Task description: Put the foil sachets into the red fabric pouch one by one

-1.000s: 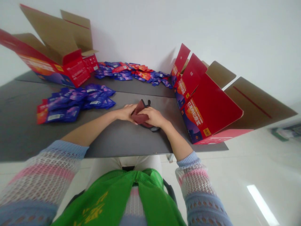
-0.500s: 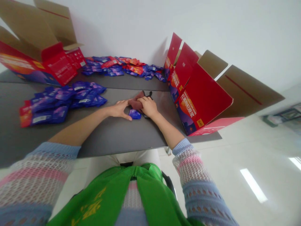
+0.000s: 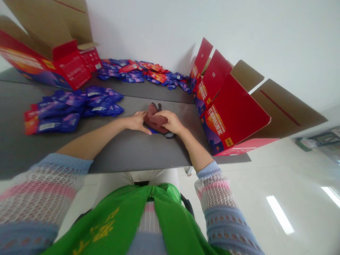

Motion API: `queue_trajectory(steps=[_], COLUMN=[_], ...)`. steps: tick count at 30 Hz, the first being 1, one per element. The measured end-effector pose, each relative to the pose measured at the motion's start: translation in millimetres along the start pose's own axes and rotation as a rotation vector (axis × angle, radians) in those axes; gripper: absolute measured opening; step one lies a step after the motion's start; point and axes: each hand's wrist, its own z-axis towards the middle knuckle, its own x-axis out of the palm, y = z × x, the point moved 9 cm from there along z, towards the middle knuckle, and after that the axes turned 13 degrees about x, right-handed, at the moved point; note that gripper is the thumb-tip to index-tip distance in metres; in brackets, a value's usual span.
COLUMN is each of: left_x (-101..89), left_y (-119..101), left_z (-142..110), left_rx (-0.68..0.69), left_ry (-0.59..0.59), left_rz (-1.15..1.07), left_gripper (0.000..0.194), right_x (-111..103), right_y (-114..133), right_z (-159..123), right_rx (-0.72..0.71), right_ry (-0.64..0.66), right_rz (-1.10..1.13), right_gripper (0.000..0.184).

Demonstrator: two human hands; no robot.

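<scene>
A brown cloth [image 3: 155,120] with a dark edge and a dark loop lies bunched on the table in front of me. My right hand [image 3: 170,122] is closed on it from the right, fingers bent over its top. Under the cloth is a small blue pouch [image 3: 156,132], mostly covered, with only its near edge showing. My left hand [image 3: 136,122] rests at the left side of the cloth and pouch, thumb and fingers apart, the thumb tip by the pouch's near left edge. Some of its fingertips are hidden by the cloth.
A pile of blue and red pouches [image 3: 71,108] lies left on the grey table [image 3: 119,152]. More pouches [image 3: 132,71] line the wall. Open red cartons stand at the left [image 3: 71,67] and right [image 3: 228,106]; the right ones have raised flaps near my right arm.
The brown cloth has shifted toward me and now covers most of the blue pouch. My right hand has turned, its fingers pointing more to the left. The left hand stays nearly in place.
</scene>
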Motion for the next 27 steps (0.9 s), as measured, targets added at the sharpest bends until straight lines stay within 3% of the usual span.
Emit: queue_trajectory(steps=[2,5,10,13,17,21,25,27], left_x=[1.9,2.0,0.6,3.5,0.7,-0.8,8.3,10.5], left_y=[0,-3,-3,-5,-9,-15,-34,-51], left_z=[0,1,-3,-5,-6,-6,-8,-7], left_rx=[-0.019,-0.019,-0.074,-0.088,-0.047,-0.037,-0.157,-0.215], left_ry=[0.037,0.064,0.066,0.12,0.101,0.056,0.028,-0.041], left_rz=[0.022,0.024,-0.03,-0.027,-0.037,-0.026,0.0,0.05], left_gripper=[0.097,0.099,0.135,0.134,0.127,0.122,0.136,0.135], right_x=[16,22,4,-12,-32,-39,-43,-43], right_y=[11,12,-29,-54,-74,-80,-82,-84], right_z=[-4,-4,9,8,-1,-5,-6,-7], right_rx=[-0.07,-0.086,0.194,0.388,0.56,0.589,0.563,0.538], right_ry=[0.156,0.208,0.022,-0.077,-0.18,-0.253,-0.37,-0.424], right_rz=[-0.094,-0.169,-0.286,-0.391,-0.443,-0.375,-0.193,-0.039], right_gripper=[0.037,0.045,0.045,0.043,0.038,0.035,0.033,0.033])
